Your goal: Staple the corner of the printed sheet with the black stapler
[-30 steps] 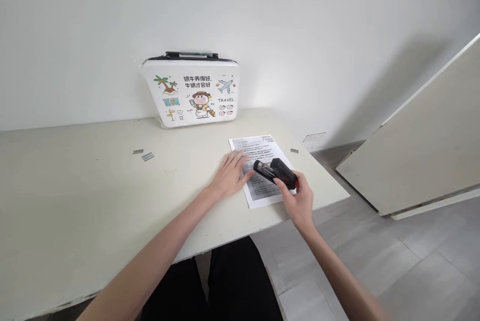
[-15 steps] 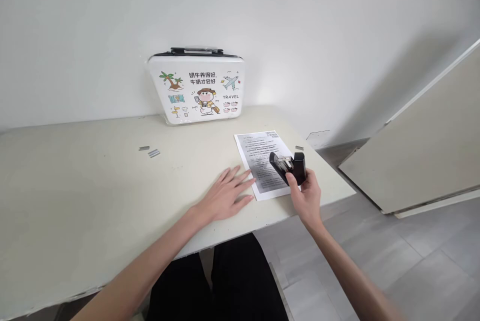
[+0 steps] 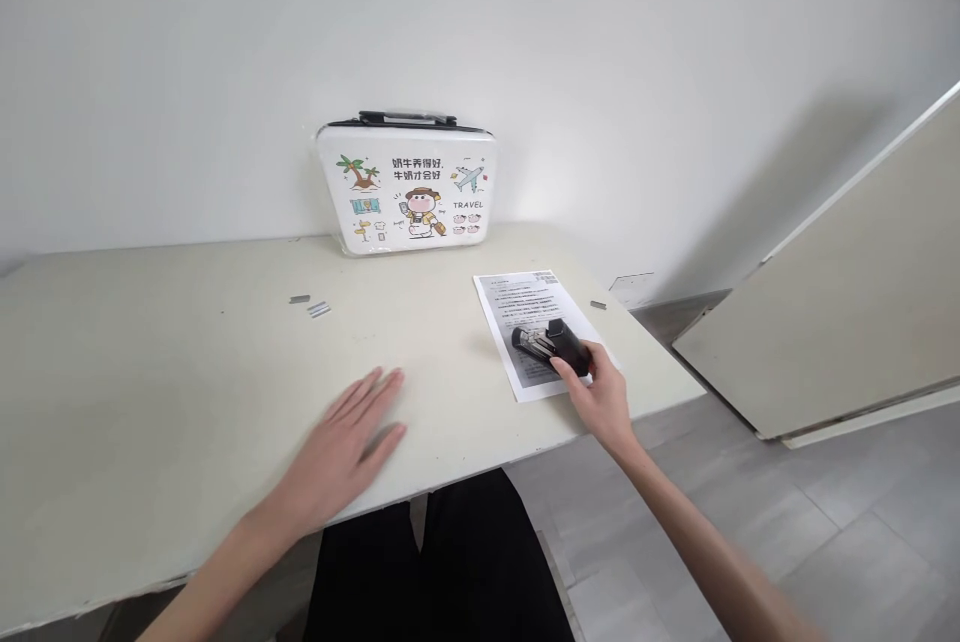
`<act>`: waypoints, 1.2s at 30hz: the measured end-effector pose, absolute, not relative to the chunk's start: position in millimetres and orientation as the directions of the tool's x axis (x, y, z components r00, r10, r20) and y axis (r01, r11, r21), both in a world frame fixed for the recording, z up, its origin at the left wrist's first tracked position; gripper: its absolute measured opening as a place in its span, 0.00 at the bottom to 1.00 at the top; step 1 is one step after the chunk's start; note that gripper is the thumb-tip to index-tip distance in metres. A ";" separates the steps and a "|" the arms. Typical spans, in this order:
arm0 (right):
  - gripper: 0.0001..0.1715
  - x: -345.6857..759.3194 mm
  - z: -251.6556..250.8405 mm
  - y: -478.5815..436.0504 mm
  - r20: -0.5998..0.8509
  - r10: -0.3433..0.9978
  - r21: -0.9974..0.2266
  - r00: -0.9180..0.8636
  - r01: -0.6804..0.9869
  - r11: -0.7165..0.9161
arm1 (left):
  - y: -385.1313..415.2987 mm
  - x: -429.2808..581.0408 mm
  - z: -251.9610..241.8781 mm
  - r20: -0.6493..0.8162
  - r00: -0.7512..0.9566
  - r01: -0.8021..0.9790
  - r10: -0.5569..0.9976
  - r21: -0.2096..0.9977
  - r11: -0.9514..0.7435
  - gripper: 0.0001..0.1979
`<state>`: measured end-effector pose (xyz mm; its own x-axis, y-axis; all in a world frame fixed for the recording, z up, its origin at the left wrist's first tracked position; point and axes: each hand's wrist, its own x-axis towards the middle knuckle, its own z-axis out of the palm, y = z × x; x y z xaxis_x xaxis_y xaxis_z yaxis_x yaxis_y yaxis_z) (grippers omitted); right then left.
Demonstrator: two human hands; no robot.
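My right hand (image 3: pixel 602 397) grips a black stapler (image 3: pixel 570 347) over a printed sheet of paper (image 3: pixel 517 297). The stapler's top is swung open, with its metal inside showing. Whether the stapler touches the sheet I cannot tell. Palm down with fingers stretched out, my left hand (image 3: pixel 337 452) is at the table's front part, left of the sheet, and holds nothing. Staple strips (image 3: pixel 319 310) lie on the table beyond that hand, with another staple strip (image 3: pixel 299 299) beside them. One more small strip (image 3: pixel 598 304) lies just right of the sheet.
A white case (image 3: pixel 412 192) with cartoon prints and a black handle leans against the wall at the back of the pale table (image 3: pixel 150 362). The table's right edge drops to a grey tiled floor (image 3: pixel 750 512). A pale panel (image 3: pixel 825 322) stands at the right.
My left hand has moved left, away from the paper's edge. My right hand has shifted slightly left and turned the stapler, its open end now pointing more to the left.
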<state>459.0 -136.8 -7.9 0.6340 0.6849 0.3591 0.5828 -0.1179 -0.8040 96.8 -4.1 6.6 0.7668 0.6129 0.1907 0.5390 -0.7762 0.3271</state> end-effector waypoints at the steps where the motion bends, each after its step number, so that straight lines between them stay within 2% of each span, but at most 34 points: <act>1: 0.28 457.0 -7.7 -136.1 0.360 0.703 -0.796 0.614 0.595 -0.113 | -2.4 83.4 5.3 0.192 0.739 0.577 0.646 0.316 -0.754 0.35; 5: 0.27 434.4 -5.0 -127.8 0.329 0.791 -0.792 0.515 0.607 -0.065 | -4.8 48.3 1.7 0.216 0.644 0.670 0.734 0.305 -0.677 0.35; 11: 0.21 373.1 6.9 -97.9 0.253 0.936 -0.781 0.247 0.623 0.047 | -15.8 44.4 1.8 0.217 0.604 0.700 0.767 0.317 -0.640 0.34; 16: 0.18 340.8 10.5 -64.9 0.249 0.965 -0.746 0.084 0.652 0.135 | -18.3 45.4 2.0 0.226 0.609 0.692 0.760 0.317 -0.648 0.33; 21: 0.18 329.4 3.0 -40.0 0.274 0.962 -0.716 0.012 0.670 0.196 | -22.9 44.3 1.7 0.220 0.601 0.688 0.768 0.347 -0.637 0.32; 24: 0.19 328.5 -1.1 -34.8 0.282 0.959 -0.723 -0.002 0.657 0.214 | -25.9 44.4 3.7 0.190 0.572 0.695 0.798 0.405 -0.594 0.34; 28: 0.20 331.7 -0.3 -37.8 0.253 0.967 -0.802 -0.015 0.556 0.218 | -28.8 45.5 9.1 0.146 0.523 0.677 0.840 0.528 -0.513 0.34; 32: 0.26 335.1 -0.6 -40.2 0.225 0.966 -0.897 0.127 0.415 0.155 | -30.6 46.8 15.6 0.115 0.468 0.630 0.876 0.652 -0.422 0.33; 36: 0.24 335.8 -5.9 -36.7 0.213 0.962 -0.917 0.170 0.374 0.137 | -30.7 45.4 25.3 0.149 0.327 0.488 0.933 0.819 -0.301 0.26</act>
